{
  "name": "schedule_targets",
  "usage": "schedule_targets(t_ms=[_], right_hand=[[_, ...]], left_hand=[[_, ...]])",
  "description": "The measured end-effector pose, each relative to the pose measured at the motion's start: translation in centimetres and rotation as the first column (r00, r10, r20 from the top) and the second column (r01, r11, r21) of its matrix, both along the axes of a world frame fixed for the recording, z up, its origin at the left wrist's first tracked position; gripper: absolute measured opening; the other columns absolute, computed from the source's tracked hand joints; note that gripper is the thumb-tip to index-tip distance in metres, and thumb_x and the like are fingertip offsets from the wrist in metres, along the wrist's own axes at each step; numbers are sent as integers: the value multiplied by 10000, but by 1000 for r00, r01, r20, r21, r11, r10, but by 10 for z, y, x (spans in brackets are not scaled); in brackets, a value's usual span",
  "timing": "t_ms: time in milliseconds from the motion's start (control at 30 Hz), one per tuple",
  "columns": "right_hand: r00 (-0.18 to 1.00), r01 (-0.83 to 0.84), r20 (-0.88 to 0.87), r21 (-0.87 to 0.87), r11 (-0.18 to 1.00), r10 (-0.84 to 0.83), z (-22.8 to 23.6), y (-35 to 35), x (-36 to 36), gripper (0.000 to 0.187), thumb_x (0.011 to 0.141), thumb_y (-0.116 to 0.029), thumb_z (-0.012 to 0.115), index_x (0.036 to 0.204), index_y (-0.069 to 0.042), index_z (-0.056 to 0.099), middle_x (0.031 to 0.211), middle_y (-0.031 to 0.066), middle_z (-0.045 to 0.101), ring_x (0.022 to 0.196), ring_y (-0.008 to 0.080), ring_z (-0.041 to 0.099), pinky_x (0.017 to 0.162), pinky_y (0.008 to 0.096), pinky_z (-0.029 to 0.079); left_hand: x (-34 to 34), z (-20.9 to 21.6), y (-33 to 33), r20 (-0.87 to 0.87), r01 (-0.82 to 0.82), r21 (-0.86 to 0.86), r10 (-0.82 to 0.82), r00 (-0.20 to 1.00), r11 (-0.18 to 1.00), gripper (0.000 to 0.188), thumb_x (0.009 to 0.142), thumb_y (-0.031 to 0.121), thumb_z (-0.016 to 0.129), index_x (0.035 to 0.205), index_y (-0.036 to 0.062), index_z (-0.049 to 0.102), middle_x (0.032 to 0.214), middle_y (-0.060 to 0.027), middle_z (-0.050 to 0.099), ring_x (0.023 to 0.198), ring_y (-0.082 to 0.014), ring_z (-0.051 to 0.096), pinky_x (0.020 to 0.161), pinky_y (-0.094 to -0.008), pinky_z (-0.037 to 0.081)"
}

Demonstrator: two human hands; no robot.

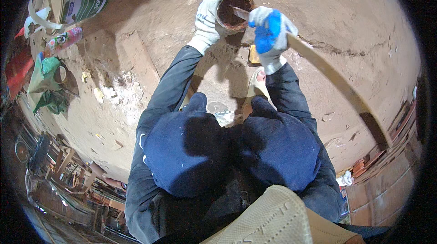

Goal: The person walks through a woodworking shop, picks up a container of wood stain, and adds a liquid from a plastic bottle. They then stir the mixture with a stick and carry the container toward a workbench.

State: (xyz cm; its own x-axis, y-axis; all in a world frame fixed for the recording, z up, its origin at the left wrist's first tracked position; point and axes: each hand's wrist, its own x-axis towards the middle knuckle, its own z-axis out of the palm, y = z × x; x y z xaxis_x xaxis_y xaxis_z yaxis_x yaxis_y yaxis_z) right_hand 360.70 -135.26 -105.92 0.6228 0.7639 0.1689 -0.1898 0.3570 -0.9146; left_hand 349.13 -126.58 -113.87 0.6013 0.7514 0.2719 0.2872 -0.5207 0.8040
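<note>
Beyond my knees, my left hand (207, 25), in a white and blue work glove, is closed around the side of a round brown tin (236, 26). Its open mouth faces up, and the inside looks dark and crusted. My right hand (269, 32), gloved likewise, grips a long flat wooden strip (334, 73). One pale pointed end reaches over the rim into the tin. The strip's other end runs far to the right, appearing curved near the picture's rim. My right fingers hide where the two visible parts join.
At the far left stand a handled paint bucket (75, 0), a pink spray can (63, 39) and a green crumpled bag (48, 82). A small yellow block (254, 54) lies near my foot (259, 78). Wood scraps (73, 171) crowd the lower left; bricks (364, 164) line the right.
</note>
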Motion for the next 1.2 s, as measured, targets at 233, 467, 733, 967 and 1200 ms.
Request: schedule_targets(t_ms=[233, 467, 733, 967, 1200], right_hand=[[976, 153, -185, 216, 964, -114, 5, 10, 7, 397, 983, -211, 405, 614, -122, 292, 556, 5, 275, 526, 160, 307, 531, 361, 326], [927, 106, -374, 172, 979, -35, -14, 20, 20, 398, 973, -194, 445, 605, -103, 324, 538, 8, 300, 475, 145, 341, 500, 317, 380], [946, -64, 311, -92, 994, 90, -7, -5, 7, 394, 915, -176, 533, 576, -2, 437, 555, 90, 440, 502, 233, 471, 473, 329, 378], [998, -44, 40, 11, 999, 43, 24, -9, 5, 419, 941, -246, 504, 573, -101, 363, 574, 38, 380, 567, 202, 394, 576, 352, 355], [997, -22, 80, 44, 999, 18, -7, 18, -3, 463, 937, -281, 550, 565, -34, 430, 548, 65, 408, 512, 218, 419, 504, 349, 367]], left_hand=[[0, -7, -2, -7, -5, 31, 5, 1000, 1000, 663, 532, 321, 855, 1092, 94, 581, 1014, -126, 622, 965, -328, 600, 859, -395, 481], [-1, -28, -4, 16, -35, -14, 35, 999, 999, 486, 671, 242, 747, 1094, 76, 575, 1007, -142, 618, 962, -335, 596, 862, -394, 474], [-5, -27, -3, 46, -11, 31, 10, 999, 999, 584, 680, 279, 779, 1187, 68, 580, 1125, -137, 627, 1053, -300, 605, 951, -369, 465], [5, -2, 2, -6, 77, -180, -80, 997, 981, 770, 572, 354, 888, 1210, 70, 565, 1148, -110, 635, 1081, -275, 606, 962, -367, 473], [4, 7, 5, -50, 38, -213, -50, 997, 976, 922, 499, 405, 915, 1263, 75, 517, 1187, -119, 613, 1100, -272, 597, 976, -374, 467]])
